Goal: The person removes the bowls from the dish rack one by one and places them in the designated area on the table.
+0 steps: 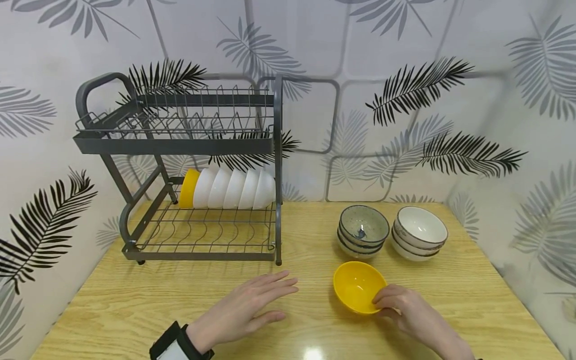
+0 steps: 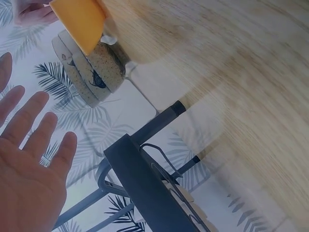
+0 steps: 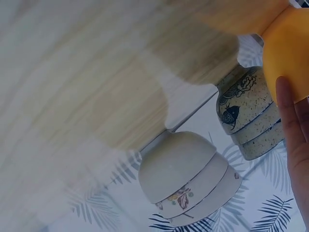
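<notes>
A yellow bowl [image 1: 356,285] sits in front of the stacked bowls in the head view, its opening upward. My right hand [image 1: 410,309] pinches its right rim, fingers over the edge and thumb on the outside. In the right wrist view a fingertip lies against the yellow wall of the bowl [image 3: 288,58]. Off to the left, my left hand [image 1: 256,307] hovers over the wood with fingers extended and nothing in them. The left wrist view shows that hand's spread fingers and palm [image 2: 31,179].
A two-tier dark dish rack [image 1: 175,146] stands at the back left. On its lower tier, several white bowls [image 1: 225,189] and one yellow bowl [image 1: 188,189] lean in a row. Behind the right hand are a speckled bowl stack [image 1: 363,225] and a white bowl stack [image 1: 420,227], near the patterned wall.
</notes>
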`<state>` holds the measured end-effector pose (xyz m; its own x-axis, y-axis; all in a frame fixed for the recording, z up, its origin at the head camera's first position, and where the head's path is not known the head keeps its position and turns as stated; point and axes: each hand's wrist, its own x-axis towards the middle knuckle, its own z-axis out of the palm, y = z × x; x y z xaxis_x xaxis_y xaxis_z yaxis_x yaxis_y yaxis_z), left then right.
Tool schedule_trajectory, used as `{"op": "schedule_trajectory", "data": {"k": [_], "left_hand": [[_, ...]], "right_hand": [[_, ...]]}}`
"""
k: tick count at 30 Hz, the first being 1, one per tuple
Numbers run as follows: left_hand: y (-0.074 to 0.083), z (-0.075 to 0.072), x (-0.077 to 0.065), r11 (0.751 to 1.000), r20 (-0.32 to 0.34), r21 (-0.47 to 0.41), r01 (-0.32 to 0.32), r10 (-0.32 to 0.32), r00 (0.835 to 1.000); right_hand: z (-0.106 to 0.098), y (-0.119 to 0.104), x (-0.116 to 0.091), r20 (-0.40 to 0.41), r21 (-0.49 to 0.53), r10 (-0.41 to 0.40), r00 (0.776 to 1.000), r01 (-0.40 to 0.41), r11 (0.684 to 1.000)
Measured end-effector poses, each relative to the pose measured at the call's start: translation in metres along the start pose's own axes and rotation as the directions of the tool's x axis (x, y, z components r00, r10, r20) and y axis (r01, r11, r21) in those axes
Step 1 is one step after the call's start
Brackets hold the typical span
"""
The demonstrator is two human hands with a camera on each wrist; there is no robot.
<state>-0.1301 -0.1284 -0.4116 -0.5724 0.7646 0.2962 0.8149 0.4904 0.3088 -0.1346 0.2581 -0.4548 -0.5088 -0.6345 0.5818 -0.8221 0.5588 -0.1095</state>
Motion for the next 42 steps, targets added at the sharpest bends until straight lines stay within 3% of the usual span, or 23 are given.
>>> {"op": "schedule_trajectory", "data": {"k": [8, 13, 23, 29, 35, 42], "left_hand": [[-0.002, -0.002, -0.001, 1.0, -0.003, 0.001, 0.022, -0.022, 1.0], [-0.006, -0.003, -0.003, 0.998, -0.016, -0.019, 0.054, -0.055, 0.998], [-0.014, -0.012, -0.004, 0.993, -0.168, 0.019, 0.119, -0.115, 0.979], [-0.02, -0.021, -0.004, 0.979, -0.265, -0.003, 0.204, -0.198, 0.944], [-0.031, -0.028, -0.006, 0.956, -0.366, -0.039, 0.291, -0.285, 0.886], [-0.046, -0.045, -0.01, 0.92, -0.414, -0.084, 0.384, -0.383, 0.826]], "right_hand": [[-0.006, -0.002, -0.003, 0.068, -0.034, 0.072, 0.995, -0.07, 0.997], [-0.005, -0.004, -0.001, 0.019, -0.082, 0.096, 0.995, -0.094, 0.992], [-0.006, -0.009, 0.005, -0.016, -0.048, 0.162, 0.987, -0.162, 0.986], [-0.004, -0.011, 0.008, -0.009, -0.009, 0.193, 0.981, -0.193, 0.981], [-0.004, -0.015, 0.011, 0.017, 0.038, 0.224, 0.975, -0.224, 0.974], [-0.004, -0.017, 0.012, 0.048, 0.054, 0.259, 0.965, -0.261, 0.964]]}}
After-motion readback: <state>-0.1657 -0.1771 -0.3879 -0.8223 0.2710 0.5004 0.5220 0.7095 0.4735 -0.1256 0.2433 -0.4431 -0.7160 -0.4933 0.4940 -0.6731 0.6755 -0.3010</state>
